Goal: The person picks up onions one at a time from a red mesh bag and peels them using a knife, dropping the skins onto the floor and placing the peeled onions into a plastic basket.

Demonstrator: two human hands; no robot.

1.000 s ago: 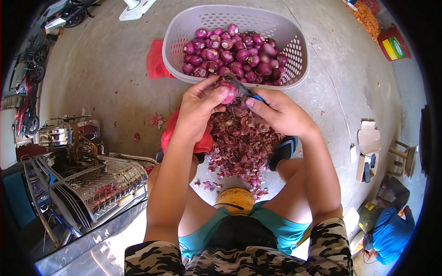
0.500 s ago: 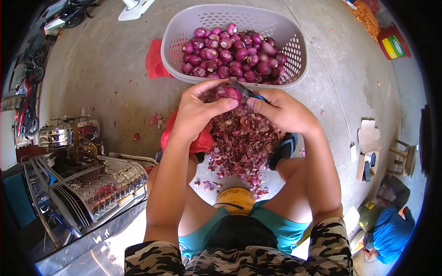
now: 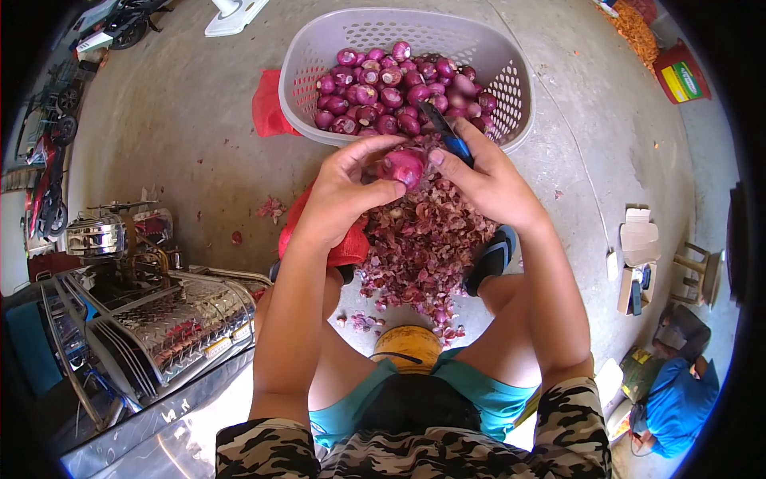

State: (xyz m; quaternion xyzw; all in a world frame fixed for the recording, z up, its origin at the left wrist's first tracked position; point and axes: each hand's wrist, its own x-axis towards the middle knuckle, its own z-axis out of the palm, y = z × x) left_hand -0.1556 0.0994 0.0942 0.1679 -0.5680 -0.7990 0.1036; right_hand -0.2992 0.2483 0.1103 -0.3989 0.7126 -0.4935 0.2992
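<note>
My left hand (image 3: 341,194) is wrapped round a red onion (image 3: 404,166), its thumb on the near side. My right hand (image 3: 491,177) grips a knife (image 3: 449,136) with a blue handle and dark blade, which points up and left, apart from the onion. The right thumb is close to the onion, where loose skin shows. Below both hands lies a heap of onion skins (image 3: 423,247) on the floor. Beyond them stands a grey basket (image 3: 311,48) of red onions (image 3: 391,96). A red net bag (image 3: 349,243) lies under my left forearm.
A yellow container (image 3: 408,343) is between my legs. At the left are a metal rack (image 3: 179,319) and a red motorcycle (image 3: 48,180). Far right are a red bucket (image 3: 682,73), an open cardboard box (image 3: 638,239), a wooden stool (image 3: 698,271) and blue cloth (image 3: 678,403).
The knife has swung up and away from the onion, with its blade now over the basket's near rim. The onion has turned in my left hand, and my right fingers have lifted.
</note>
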